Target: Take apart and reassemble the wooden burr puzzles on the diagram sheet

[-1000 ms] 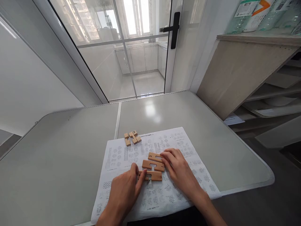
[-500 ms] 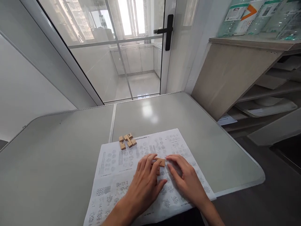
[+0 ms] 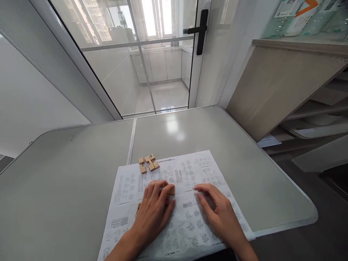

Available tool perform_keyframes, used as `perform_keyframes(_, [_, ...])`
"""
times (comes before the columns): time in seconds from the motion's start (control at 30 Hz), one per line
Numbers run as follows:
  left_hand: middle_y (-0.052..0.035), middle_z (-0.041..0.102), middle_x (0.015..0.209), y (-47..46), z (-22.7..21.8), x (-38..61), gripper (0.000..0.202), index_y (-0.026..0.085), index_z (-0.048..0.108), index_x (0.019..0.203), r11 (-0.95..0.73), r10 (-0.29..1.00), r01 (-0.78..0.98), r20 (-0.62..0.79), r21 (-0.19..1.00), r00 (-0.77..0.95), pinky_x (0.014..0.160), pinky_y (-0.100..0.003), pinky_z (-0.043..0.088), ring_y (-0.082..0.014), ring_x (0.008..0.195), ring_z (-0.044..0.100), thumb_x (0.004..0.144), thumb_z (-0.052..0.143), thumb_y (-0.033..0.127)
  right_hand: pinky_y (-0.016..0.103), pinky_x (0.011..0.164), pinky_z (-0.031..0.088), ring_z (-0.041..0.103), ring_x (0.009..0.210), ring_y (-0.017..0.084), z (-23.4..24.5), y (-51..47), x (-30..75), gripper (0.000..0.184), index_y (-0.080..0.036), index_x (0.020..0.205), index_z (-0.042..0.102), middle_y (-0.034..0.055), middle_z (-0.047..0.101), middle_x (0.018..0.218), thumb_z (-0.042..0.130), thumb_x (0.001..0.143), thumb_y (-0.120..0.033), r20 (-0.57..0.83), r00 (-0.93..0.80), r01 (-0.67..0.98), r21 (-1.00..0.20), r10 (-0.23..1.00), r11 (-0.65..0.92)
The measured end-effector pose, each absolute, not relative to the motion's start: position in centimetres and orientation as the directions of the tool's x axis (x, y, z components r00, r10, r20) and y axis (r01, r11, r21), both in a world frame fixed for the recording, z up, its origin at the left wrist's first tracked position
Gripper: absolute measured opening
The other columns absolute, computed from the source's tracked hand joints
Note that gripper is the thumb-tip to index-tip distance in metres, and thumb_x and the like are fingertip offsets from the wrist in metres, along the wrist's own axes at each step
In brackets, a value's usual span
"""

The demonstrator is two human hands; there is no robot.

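Covering blocks (image 3: 172, 191) with left hand (image 3: 152, 207), grip unclear, right hand (image 3: 219, 209) spread, grey table (image 3: 65, 195), glass door (image 3: 168, 69)

Brown wooden pieces (image 3: 172, 191), mostly hidden beneath the left hand (image 3: 152, 207), probably flat on the printed sheet (image 3: 181, 217).

Wooden pieces (image 3: 172, 190): mostly covered by the left grip (image 3: 154, 204); only ends show at its sides, number impossible to tell.
Printed sheet (image 3: 127, 209): partly hidden beneath left grip and right grip (image 3: 216, 208); characters around them too small to read; near-left corner cut off.
Bottles (image 3: 280, 26): well beyond the right grip, tops cut off by the upper edge.
Forearms (image 3: 125, 246): behind the grips, cut off by the lower edge.
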State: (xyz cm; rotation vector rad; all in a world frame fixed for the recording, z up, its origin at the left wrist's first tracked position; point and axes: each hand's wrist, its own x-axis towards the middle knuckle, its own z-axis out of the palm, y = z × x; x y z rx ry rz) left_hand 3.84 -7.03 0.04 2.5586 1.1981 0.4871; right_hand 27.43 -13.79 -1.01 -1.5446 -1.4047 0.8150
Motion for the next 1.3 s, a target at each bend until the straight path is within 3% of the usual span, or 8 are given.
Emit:
perform_keyframes(0.5, [-0.011,0.06,0.133,-5.7,0.5,-0.6,0.035,0.025,0.055,0.136,-0.665,0.745,0.67,0.233,0.331,0.625,0.104,-0.051,0.053,-0.0311,0.126,0.054,0.102,0.056,0.017,0.035,0.089,0.06,0.07,0.108,0.027,-1.0,-14.1,27.2,0.026,-0.028,0.113,0.07,0.0079,0.074,0.118,0.051,0.109,-0.045,0.023,0.165,0.41,-0.911,0.986,-0.048])
perform_keyframes(0.9, [-0.0119,0.057,0.131,-5.3,0.4,-1.0,0.037,0.024,0.054,0.136,-0.628,0.778,0.717,0.24,0.304,0.58,0.101,-0.051,0.055,-0.0328,0.123,0.055,0.099,0.061,0.025,0.033,0.081,0.062,0.074,0.1,0.026,-1.1,-14.1,27.3,0.026,-0.027,0.109,0.073,0.0072,0.077,0.111,0.053,0.108,-0.044,0.064,0.17,0.441,-0.897,0.983,-0.018])
perform_keyframes(1.2, [-0.0185,0.042,0.152,-3.2,1.2,-2.0,0.055,0.025,0.043,0.148,-0.602,0.792,0.767,0.286,0.221,0.539,0.111,-0.061,0.046,-0.0405,0.138,0.045,0.1,0.064,0.043,0.029,0.071,0.061,0.074,0.095,0.024,-1.0,-14.2,27.3,0.026,-0.028,0.108,0.073,0.0053,0.078,0.109,0.053,0.108,-0.045,0.056,0.155,0.438,-0.899,0.986,-0.017])
perform_keyframes(1.3, [-0.0182,0.041,0.155,-1.3,1.4,-1.2,0.057,0.026,0.044,0.146,-0.543,0.833,0.805,0.272,0.239,0.481,0.111,-0.064,0.044,-0.041,0.138,0.046,0.099,0.066,0.048,0.03,0.077,0.061,0.074,0.096,0.024,-0.9,-14.2,27.3,0.026,-0.028,0.107,0.072,0.005,0.077,0.108,0.053,0.108,-0.046,0.06,0.146,0.432,-0.902,0.987,-0.009])
